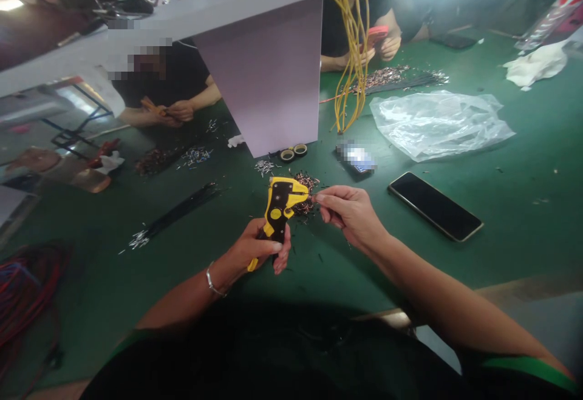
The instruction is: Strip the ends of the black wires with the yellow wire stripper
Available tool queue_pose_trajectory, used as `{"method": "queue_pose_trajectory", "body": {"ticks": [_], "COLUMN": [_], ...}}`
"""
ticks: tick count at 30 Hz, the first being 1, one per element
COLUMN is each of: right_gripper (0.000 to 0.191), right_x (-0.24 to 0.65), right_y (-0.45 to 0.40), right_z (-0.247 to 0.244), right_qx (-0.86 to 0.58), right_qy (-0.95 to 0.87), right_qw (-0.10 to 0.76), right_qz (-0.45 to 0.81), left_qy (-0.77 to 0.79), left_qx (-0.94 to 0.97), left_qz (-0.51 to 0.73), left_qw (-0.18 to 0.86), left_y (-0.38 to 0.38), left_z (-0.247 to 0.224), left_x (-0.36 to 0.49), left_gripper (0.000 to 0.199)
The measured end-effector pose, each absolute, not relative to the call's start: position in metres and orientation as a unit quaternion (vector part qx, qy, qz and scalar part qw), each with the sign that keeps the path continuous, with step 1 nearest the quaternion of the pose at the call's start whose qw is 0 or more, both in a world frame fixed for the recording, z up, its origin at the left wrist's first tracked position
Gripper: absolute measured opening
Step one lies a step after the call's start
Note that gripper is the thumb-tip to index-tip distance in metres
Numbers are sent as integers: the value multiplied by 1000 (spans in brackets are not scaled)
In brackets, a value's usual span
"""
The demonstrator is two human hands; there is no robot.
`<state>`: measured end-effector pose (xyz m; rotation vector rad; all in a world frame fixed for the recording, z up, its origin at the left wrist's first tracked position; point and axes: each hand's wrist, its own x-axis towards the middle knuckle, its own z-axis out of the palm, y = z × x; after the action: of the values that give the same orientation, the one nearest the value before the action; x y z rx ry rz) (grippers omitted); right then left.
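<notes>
1. Yellow wire stripper (277,209) was gripped by L hand (252,248), long axis tilted, head end pointing fwd & twd R hand.
2. Thin wire (315,196) was pinched by R hand (350,215); too small for detail.
3. Hands were apart, w/ R fingertips (321,196) just beside stripper head; R hand was nearer that end.
4. Copper wire scraps (304,196) were piled on green desk (523,254) just fwd of hands; phone (435,206) was placed right of R hand.
</notes>
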<state>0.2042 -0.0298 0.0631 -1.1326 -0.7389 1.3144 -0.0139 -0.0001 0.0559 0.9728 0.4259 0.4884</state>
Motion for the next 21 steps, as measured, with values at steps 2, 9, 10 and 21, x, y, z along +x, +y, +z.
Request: {"method": "queue_pose_trajectory", "body": {"ticks": [2,9,10,21], "right_gripper": [14,19,22,21], "right_x": [203,199,198,170], "right_y": [-30,-29,-29,-56], "right_z": [62,54,54,75], "right_qx": [-485,-484,-486,-570], "right_qy": [-321,-365,-381,-560], "right_qw": [584,565,556,443], "right_qz": [566,560,556,406], "left_qy": [209,234,239,306], "left_qx": [461,463,465,534], "left_qz": [231,246,253,304], "left_qw": [831,819,814,727], "left_y": [-1,-2,-2,3], "left_z": [56,53,52,39], "left_x": [-13,-12,-12,-13], "left_gripper": [18,22,22,23]}}
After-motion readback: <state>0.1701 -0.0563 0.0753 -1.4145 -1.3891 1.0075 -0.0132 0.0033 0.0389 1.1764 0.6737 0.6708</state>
